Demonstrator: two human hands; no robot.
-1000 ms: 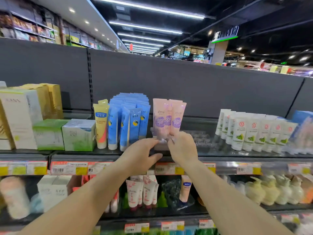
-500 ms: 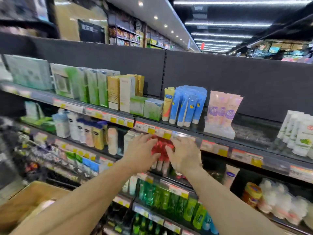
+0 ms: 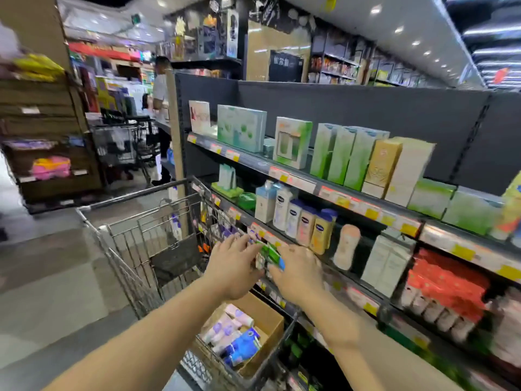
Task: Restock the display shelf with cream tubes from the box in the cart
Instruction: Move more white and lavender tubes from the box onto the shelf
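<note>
A: Where r the hands rn?

B: Both up in front of the shelf (image 3: 315,184), above the cart (image 3: 132,244). Left hand (image 3: 232,268) has its fingers out pretty straight, and it holds nothing. Right hand (image 3: 296,273) looks empty too, fingers loose, but it's blurry, so not 100% sure.

A: And the tubes?

B: Cream tubes (image 3: 234,333) lie in a pile in the brown box (image 3: 267,325), down in the near end of the cart, under the arms. Pink, purple, blue ones.

A: What's the green stuff btwn the hands?

B: Small packs on a shelf behind, I think. Too smeary to tell.

A: So what could go bad?

B: Pic is blurry, so the head prob moves fast. If the hands dive down quick, a wrist could hit the wire edge of the cart. Also the tubes are mixed up, diff colors. A fast grab might get the wrong kind. And a big handful could slip and fall thru the wires.
</note>
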